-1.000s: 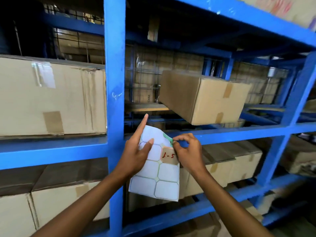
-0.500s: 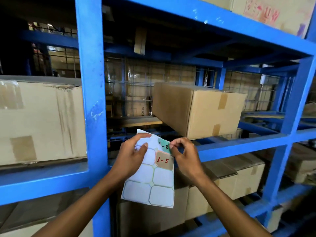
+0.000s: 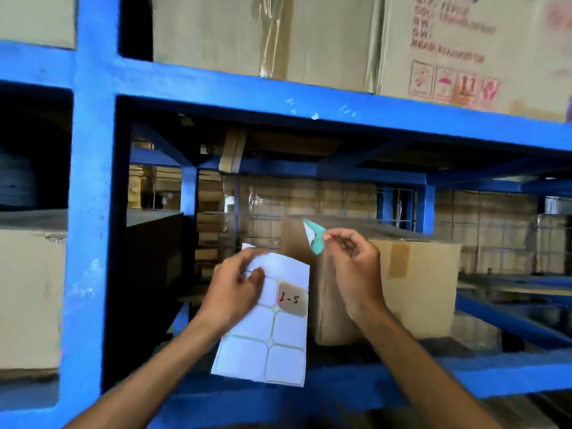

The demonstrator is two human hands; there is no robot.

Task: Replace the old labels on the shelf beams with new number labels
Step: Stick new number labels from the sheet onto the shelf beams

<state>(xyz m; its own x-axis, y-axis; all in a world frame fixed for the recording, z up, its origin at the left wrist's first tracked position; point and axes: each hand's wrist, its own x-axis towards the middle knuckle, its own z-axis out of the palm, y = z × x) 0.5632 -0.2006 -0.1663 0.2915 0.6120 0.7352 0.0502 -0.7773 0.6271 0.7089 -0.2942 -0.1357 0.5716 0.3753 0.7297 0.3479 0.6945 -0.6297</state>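
Observation:
My left hand (image 3: 236, 289) holds a white label sheet (image 3: 269, 345) by its upper left part. One tan label marked "1-5" (image 3: 291, 298) is still stuck on the sheet's right side. My right hand (image 3: 353, 267) pinches a curled green label (image 3: 315, 239), peeled free and held above the sheet's top right corner. The blue upper shelf beam (image 3: 309, 102) runs across above both hands and carries small white scraps of old label (image 3: 315, 116). The lower beam (image 3: 371, 385) lies below the sheet.
A blue upright post (image 3: 93, 212) stands at the left. A cardboard box (image 3: 411, 286) sits on the shelf right behind my right hand. Large boxes (image 3: 309, 38) fill the shelf above, and another box (image 3: 28, 298) is at the far left.
The green label has come off the sheet and my right hand has lifted it up and to the right. The view has tilted upward, bringing the upper beam into view.

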